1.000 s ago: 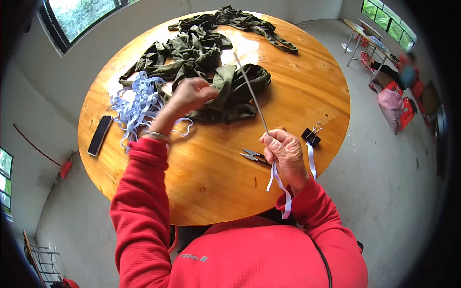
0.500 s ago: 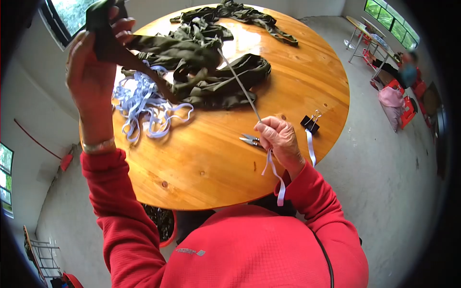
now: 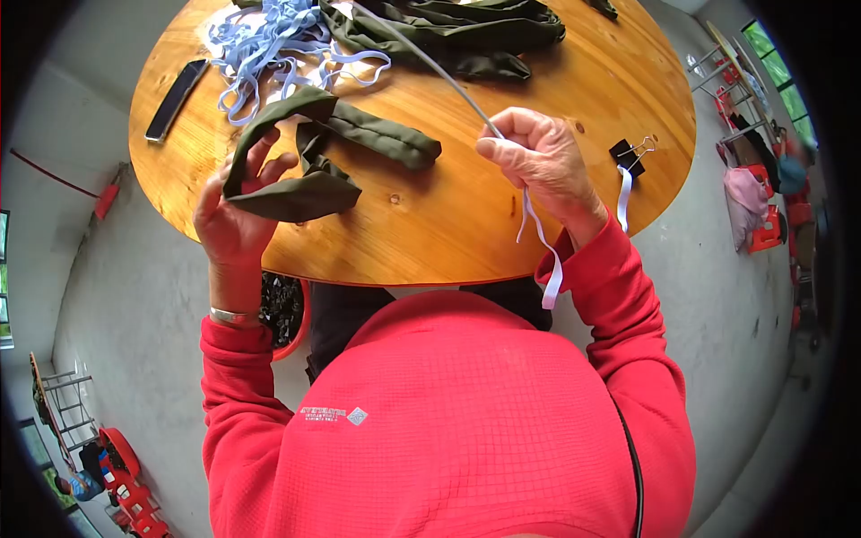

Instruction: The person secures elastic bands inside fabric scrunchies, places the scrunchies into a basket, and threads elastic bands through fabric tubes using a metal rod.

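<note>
Fingertips of your left hand (image 3: 238,235) curl apart inside a loop of olive fabric strip (image 3: 296,199), left of centre in the frame; whether your thumb clamps it, you cannot tell. Your right hand (image 3: 549,166), right of centre, has thumb and fingers closed on a thin metal rod (image 3: 440,73) that slants to the top of the frame, while 1 narrow white elastic (image 3: 553,278) dangles below.

You seem to be at a handling step, strip and rod held apart; the next move calls for controlling the strip's free folds and the rod's far end.

Wood shows between your hands on the round table (image 3: 430,242). Its near edge curves just below them, and the white elastic hangs near it. At the upper left, pale blue elastic (image 3: 269,45) could snag; olive cloth (image 3: 448,31) bunches at top centre. Your right side has a black binder clip (image 3: 626,157).
</note>
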`<state>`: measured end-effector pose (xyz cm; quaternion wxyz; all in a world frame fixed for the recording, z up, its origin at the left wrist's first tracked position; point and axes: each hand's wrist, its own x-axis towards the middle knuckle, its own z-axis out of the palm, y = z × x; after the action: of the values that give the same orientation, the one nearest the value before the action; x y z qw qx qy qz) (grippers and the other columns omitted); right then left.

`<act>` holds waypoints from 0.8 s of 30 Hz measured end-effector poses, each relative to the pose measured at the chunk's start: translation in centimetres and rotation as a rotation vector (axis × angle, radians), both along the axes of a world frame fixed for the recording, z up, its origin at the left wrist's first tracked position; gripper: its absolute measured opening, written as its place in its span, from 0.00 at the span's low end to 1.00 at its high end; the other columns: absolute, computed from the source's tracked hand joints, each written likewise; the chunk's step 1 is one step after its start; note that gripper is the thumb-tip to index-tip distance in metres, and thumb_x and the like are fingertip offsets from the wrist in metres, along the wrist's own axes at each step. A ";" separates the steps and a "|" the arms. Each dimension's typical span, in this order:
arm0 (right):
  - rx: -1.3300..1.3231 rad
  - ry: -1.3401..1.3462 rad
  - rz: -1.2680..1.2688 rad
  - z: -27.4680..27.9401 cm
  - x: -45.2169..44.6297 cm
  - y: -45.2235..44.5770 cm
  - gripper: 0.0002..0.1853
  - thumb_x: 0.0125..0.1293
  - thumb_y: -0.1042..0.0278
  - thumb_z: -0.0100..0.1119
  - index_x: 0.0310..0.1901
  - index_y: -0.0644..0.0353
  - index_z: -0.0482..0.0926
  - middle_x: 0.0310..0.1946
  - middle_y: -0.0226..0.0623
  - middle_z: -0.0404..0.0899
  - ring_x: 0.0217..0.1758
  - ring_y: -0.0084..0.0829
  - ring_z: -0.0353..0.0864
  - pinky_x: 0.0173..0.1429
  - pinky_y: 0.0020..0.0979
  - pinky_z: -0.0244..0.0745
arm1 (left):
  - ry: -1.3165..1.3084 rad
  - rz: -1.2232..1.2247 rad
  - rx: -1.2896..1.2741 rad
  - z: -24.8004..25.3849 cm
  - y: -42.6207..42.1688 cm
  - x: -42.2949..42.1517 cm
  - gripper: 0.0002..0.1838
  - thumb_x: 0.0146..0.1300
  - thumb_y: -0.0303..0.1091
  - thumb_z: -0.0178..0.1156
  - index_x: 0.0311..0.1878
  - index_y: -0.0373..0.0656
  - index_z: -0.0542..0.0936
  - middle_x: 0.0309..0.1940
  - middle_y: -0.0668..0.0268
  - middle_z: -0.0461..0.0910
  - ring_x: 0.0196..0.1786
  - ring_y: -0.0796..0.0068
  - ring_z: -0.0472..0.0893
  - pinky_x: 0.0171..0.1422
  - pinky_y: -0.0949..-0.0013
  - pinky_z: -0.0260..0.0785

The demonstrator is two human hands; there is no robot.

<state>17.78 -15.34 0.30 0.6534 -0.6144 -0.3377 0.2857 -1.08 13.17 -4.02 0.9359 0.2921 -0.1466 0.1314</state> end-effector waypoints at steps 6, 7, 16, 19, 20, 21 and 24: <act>-0.030 -0.035 0.040 0.5 0.2 1.8 0.10 0.60 0.67 0.62 0.35 0.65 0.76 0.19 0.20 0.68 0.17 0.10 0.60 0.20 0.15 0.54 | -0.023 0.044 0.072 3.1 5.0 0.7 0.25 0.65 0.39 0.45 0.60 0.31 0.67 0.65 0.46 0.59 0.57 0.48 0.71 0.55 0.53 0.69; -0.019 -0.017 0.043 0.3 0.2 1.8 0.10 0.60 0.67 0.62 0.35 0.65 0.76 0.18 0.21 0.68 0.17 0.10 0.61 0.20 0.15 0.55 | -0.071 0.058 0.089 4.9 6.2 1.0 0.26 0.66 0.38 0.43 0.62 0.30 0.64 0.66 0.46 0.59 0.56 0.50 0.72 0.54 0.54 0.70; 0.130 0.328 0.211 0.4 -0.3 0.4 0.14 0.60 0.65 0.63 0.41 0.67 0.77 0.16 0.19 0.64 0.16 0.10 0.55 0.20 0.15 0.48 | -0.033 0.518 1.161 4.1 -10.9 4.0 0.03 0.53 0.21 0.60 0.31 0.34 0.76 0.36 0.56 0.78 0.33 0.71 0.78 0.33 0.72 0.68; -0.011 0.288 0.230 0.3 -0.8 -0.3 0.16 0.59 0.64 0.64 0.43 0.67 0.77 0.17 0.20 0.66 0.17 0.09 0.57 0.20 0.14 0.49 | 0.014 0.411 1.206 2.4 -14.4 3.4 0.07 0.50 0.22 0.65 0.33 0.36 0.77 0.45 0.46 0.78 0.42 0.58 0.81 0.45 0.68 0.71; -0.074 0.307 0.198 0.5 -1.1 -0.5 0.16 0.57 0.66 0.65 0.43 0.67 0.77 0.19 0.22 0.72 0.18 0.08 0.60 0.21 0.14 0.50 | 0.044 0.377 1.216 1.8 -14.9 3.2 0.07 0.50 0.21 0.64 0.32 0.37 0.77 0.46 0.44 0.77 0.39 0.57 0.81 0.42 0.69 0.72; -0.099 0.293 0.164 0.6 -1.4 -0.6 0.15 0.57 0.67 0.66 0.43 0.67 0.77 0.20 0.23 0.73 0.19 0.08 0.61 0.21 0.13 0.51 | 0.047 0.381 1.229 1.7 -15.0 3.1 0.07 0.50 0.21 0.64 0.32 0.37 0.77 0.47 0.44 0.77 0.39 0.58 0.81 0.40 0.69 0.72; -0.143 0.267 0.062 1.0 -2.4 -0.9 0.14 0.55 0.71 0.67 0.42 0.66 0.78 0.23 0.25 0.78 0.20 0.07 0.62 0.22 0.13 0.53 | 0.004 0.409 1.247 1.2 -15.1 3.4 0.07 0.49 0.20 0.63 0.31 0.38 0.75 0.43 0.50 0.78 0.35 0.58 0.80 0.35 0.67 0.70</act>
<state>15.43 -16.23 1.26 0.6380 -0.6052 -0.2455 0.4080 2.34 -1.92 -2.86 0.5476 0.8020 -0.1353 0.1966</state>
